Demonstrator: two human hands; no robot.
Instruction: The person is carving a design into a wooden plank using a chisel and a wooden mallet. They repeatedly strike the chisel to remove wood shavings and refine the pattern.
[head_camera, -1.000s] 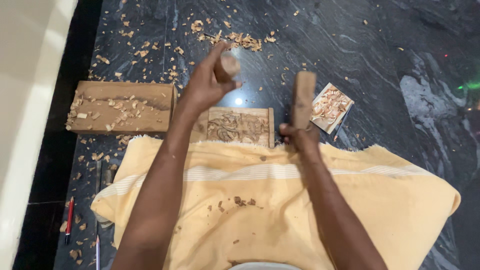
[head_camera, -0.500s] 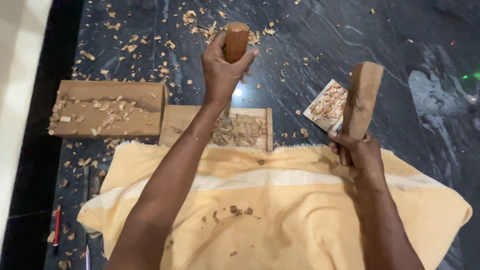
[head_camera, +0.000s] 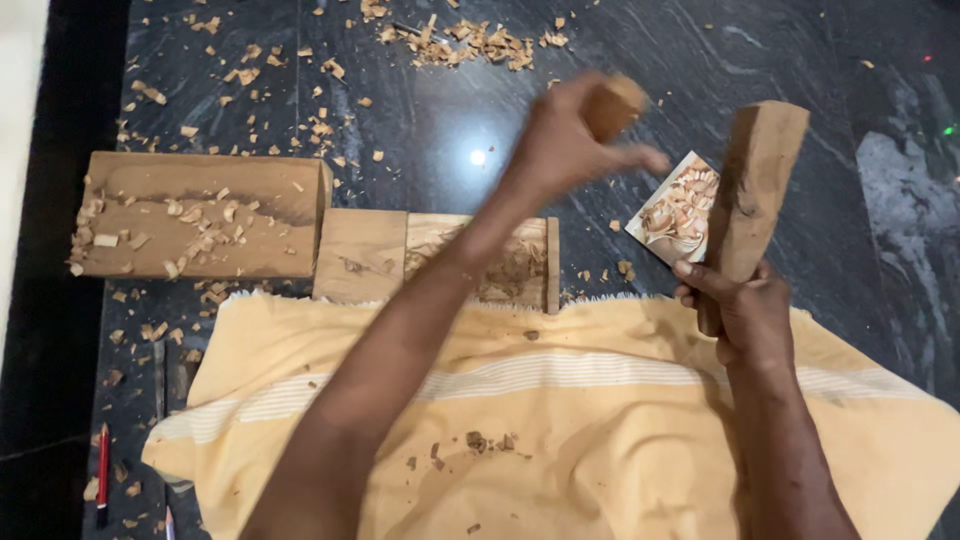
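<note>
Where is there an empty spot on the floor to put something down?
The dark floor between the chip pile at the top and the carved board is mostly bare. So is the far right, past the wooden mallet in the right hand. Around the big wood block it is crowded with shavings, and the yellow cloth covers the near floor.

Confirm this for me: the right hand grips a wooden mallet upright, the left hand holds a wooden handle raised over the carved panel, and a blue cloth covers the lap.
One detail is wrong: the cloth is yellow with pale stripes, not blue, as the head view shows. The right hand does grip the wooden mallet upright, and the left hand holds the wooden handle above the carved panel.
</note>
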